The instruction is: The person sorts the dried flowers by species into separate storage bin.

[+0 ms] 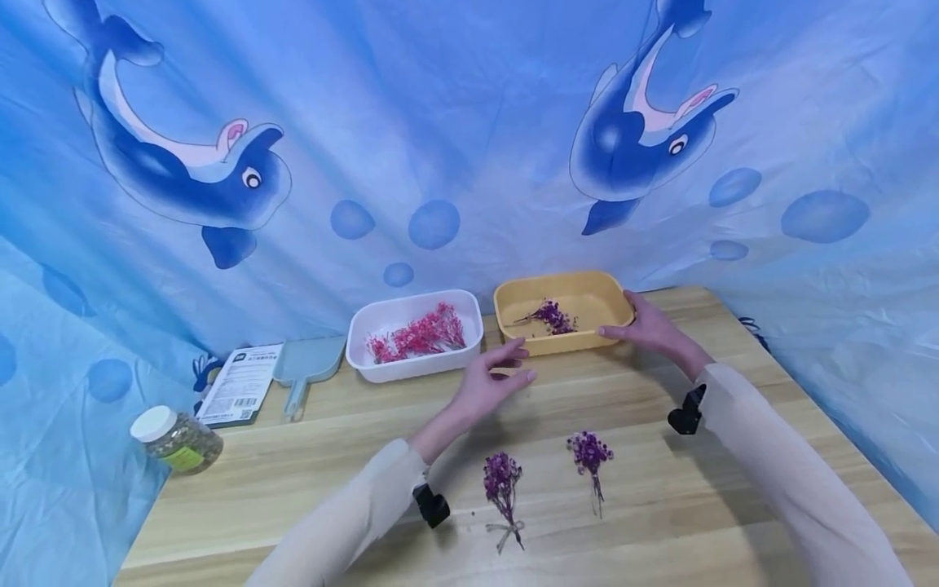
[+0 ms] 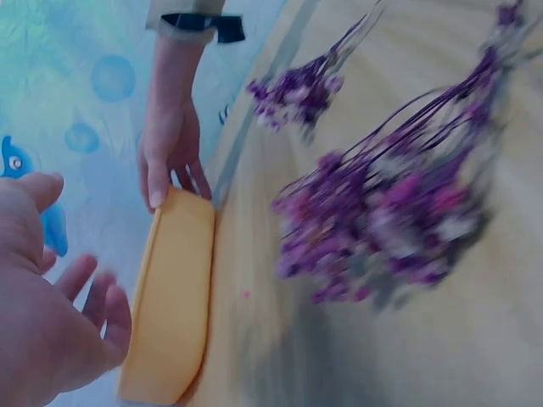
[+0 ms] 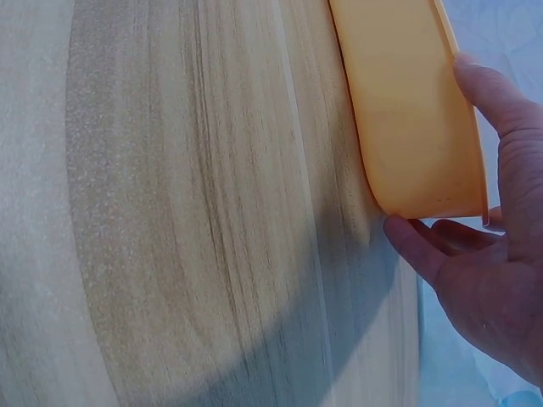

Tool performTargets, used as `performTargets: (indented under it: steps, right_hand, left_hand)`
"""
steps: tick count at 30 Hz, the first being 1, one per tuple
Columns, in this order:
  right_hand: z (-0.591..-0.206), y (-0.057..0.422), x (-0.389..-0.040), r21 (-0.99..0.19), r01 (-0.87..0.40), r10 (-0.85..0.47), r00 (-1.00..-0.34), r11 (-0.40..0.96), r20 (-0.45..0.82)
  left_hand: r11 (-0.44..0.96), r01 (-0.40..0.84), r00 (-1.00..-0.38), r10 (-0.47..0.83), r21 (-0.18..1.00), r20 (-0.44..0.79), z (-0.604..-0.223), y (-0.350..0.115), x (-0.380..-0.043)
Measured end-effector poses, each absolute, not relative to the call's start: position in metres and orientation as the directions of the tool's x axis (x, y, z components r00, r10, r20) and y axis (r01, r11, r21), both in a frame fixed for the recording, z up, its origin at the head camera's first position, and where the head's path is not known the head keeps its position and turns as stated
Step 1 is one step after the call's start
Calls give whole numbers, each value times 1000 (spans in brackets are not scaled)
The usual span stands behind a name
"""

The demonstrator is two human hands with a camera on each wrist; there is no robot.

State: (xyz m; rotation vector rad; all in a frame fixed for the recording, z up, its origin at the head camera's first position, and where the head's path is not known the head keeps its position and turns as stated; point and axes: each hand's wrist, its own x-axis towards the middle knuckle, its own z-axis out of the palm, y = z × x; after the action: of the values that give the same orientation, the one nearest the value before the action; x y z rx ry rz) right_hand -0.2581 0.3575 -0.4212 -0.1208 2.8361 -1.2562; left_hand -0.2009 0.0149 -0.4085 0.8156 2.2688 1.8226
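Note:
My right hand (image 1: 651, 326) holds the right end of a yellow plastic tray (image 1: 557, 345), thumb at the front rim. In the right wrist view, fingertips curl around the tray's end (image 3: 416, 127). Inside the tray lies a small sprig of purple dried flowers (image 1: 555, 318). Near the tray's front left corner, my left hand (image 1: 487, 385) hovers with loosely bent fingers and nothing held. On the table before me are a purple bunch (image 1: 502, 477) tied with twine and a smaller purple bunch (image 1: 589, 455).
A white tray (image 1: 411, 372) with pink dried flowers (image 1: 429, 333) stands left of the yellow one. Farther left are a light blue dustpan (image 1: 310, 359), a printed packet (image 1: 242, 383) and a white-lidded jar (image 1: 179, 440). A blue dolphin curtain (image 1: 499, 147) hangs behind the wooden table (image 1: 330, 456).

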Motion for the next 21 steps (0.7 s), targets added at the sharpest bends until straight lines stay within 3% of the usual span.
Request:
performTargets:
  steps: [8,16,21]
  right_hand:
    - [-414,353,-262,-737,-60,-95,-995,673,-5]
    - [-410,357,-262,-720,-38,-80,-997,693,-24]
    - [-413,355,-259,-727,-39,-89,-995,685,-31]
  left_hand:
    - [168,338,-892,372,926,258,-420,-5,-165]
    - [162,361,-899,323,918,296,-435,-9,-146]
    - [228,356,-920,252,906,298,-446,-12,-124]
